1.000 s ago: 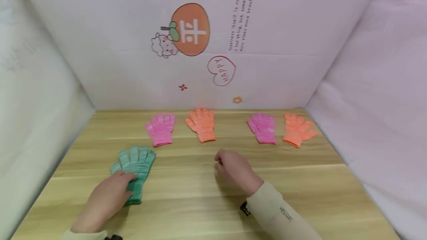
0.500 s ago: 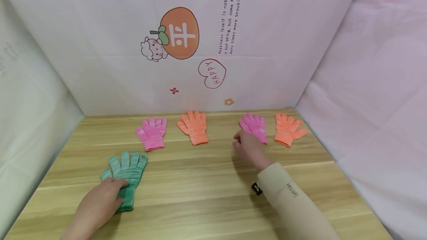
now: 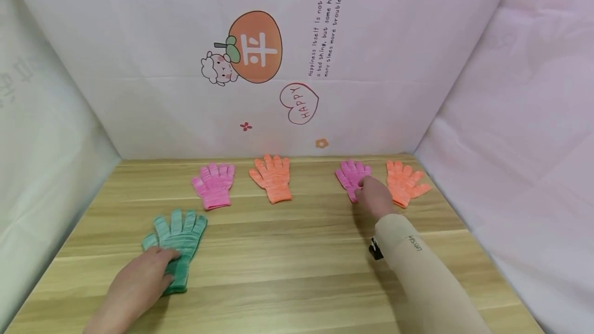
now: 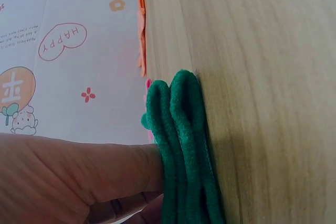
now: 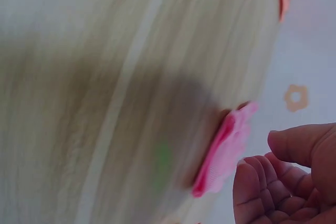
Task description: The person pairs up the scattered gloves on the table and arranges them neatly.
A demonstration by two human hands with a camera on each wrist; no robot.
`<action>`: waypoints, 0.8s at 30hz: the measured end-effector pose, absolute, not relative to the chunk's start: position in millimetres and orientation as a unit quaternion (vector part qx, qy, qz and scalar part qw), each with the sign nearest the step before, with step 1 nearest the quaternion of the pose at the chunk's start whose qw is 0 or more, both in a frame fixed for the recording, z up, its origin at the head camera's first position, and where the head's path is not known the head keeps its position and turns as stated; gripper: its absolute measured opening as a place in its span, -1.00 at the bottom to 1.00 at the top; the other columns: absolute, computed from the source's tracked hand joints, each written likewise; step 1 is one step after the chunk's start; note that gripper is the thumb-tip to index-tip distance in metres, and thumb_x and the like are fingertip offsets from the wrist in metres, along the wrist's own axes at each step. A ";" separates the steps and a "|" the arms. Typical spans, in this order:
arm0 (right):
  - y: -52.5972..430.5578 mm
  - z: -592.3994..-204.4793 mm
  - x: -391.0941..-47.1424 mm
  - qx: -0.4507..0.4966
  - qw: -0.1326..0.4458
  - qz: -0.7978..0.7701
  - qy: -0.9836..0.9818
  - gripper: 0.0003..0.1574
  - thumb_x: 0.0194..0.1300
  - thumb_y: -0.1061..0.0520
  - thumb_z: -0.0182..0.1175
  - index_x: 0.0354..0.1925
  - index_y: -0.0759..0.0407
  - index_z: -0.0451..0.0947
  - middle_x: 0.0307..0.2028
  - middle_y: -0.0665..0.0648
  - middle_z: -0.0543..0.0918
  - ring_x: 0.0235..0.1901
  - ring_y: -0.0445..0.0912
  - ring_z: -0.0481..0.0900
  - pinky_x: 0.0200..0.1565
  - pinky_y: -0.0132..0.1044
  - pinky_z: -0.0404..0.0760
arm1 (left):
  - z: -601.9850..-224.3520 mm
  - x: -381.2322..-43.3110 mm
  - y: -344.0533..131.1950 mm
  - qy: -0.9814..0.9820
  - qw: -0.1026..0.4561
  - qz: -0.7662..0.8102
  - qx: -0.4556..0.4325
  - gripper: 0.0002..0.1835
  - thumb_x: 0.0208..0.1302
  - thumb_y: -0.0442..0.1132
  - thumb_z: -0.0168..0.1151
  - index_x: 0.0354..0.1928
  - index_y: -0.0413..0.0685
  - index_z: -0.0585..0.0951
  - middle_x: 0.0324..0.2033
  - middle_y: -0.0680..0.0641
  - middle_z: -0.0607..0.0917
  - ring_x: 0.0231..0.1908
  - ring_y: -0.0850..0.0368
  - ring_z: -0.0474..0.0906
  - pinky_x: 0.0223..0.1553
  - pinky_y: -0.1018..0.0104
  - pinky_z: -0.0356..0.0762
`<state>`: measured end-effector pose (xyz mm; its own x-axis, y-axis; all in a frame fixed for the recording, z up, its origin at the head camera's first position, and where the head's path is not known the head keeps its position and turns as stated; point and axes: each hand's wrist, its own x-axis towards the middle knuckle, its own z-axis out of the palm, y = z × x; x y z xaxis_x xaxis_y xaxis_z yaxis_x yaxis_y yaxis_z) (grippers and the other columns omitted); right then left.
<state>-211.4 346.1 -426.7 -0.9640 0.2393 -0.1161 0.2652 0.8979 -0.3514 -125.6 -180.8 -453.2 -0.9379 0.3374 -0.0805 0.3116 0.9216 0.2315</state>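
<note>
In the head view, green gloves (image 3: 183, 244) lie flat at the left of the table, fingers pointing away. My left hand (image 3: 139, 274) rests on them near the cuff. Two green cuffs (image 4: 184, 124) show stacked in the left wrist view, with my left thumb (image 4: 121, 166) against the upper one. A pink glove (image 3: 351, 175) lies at the back right, its cuff partly hidden by my right hand (image 3: 375, 196). The right wrist view shows that hand's fingers (image 5: 249, 187) loosely curled, thumb apart from them, holding nothing and just short of the pink glove (image 5: 223, 153).
Along the back of the wooden table (image 3: 278, 251) lie another pink glove (image 3: 215, 185) and an orange glove (image 3: 273, 178). A second orange glove (image 3: 403, 183) is right beside my right hand. A printed white cloth (image 3: 371, 107) rises behind, with cloth walls at both sides.
My right hand has moved from the middle of the table, forward and to the right, to the right-hand pink glove. My left hand stays on the green gloves. The head view has shifted slightly.
</note>
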 end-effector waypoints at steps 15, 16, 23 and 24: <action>369.9 -443.6 -225.7 0.175 0.047 -0.170 0.969 -0.41 0.44 0.06 0.07 0.25 0.45 0.51 0.18 0.44 0.63 0.11 0.30 0.62 0.12 0.19 0.59 | -452.1 -123.8 -176.5 0.980 0.053 0.107 0.159 -0.57 0.17 -0.30 0.53 0.10 -0.16 0.69 -0.12 -0.15 0.72 -0.07 -0.10 0.70 -0.09 -0.11 0.68; 370.0 -444.3 -225.9 0.178 0.048 -0.170 0.968 -0.41 0.43 0.07 0.07 0.24 0.46 0.52 0.17 0.45 0.63 0.10 0.30 0.62 0.11 0.18 0.59 | -452.0 -123.7 -176.1 0.980 0.054 0.107 0.157 -0.57 0.17 -0.30 0.53 0.10 -0.16 0.69 -0.12 -0.15 0.72 -0.07 -0.10 0.70 -0.09 -0.11 0.68; 370.3 -448.2 -228.5 0.191 0.052 -0.165 0.966 -0.59 0.40 0.07 0.09 -0.05 0.42 0.60 -0.04 0.40 0.69 -0.10 0.20 0.64 0.00 0.14 0.62 | -451.5 -120.9 -174.5 0.982 0.043 0.106 0.148 -0.57 0.17 -0.28 0.54 0.09 -0.16 0.70 -0.14 -0.15 0.70 -0.11 -0.07 0.69 -0.13 -0.09 0.69; 370.4 -448.1 -228.9 0.193 0.054 -0.165 0.966 -0.60 0.41 0.07 0.10 -0.08 0.41 0.60 -0.06 0.39 0.69 -0.12 0.19 0.64 -0.01 0.13 0.63 | -451.4 -120.4 -174.3 0.982 0.039 0.106 0.148 -0.58 0.18 -0.26 0.54 0.08 -0.16 0.70 -0.15 -0.15 0.70 -0.12 -0.06 0.69 -0.14 -0.08 0.69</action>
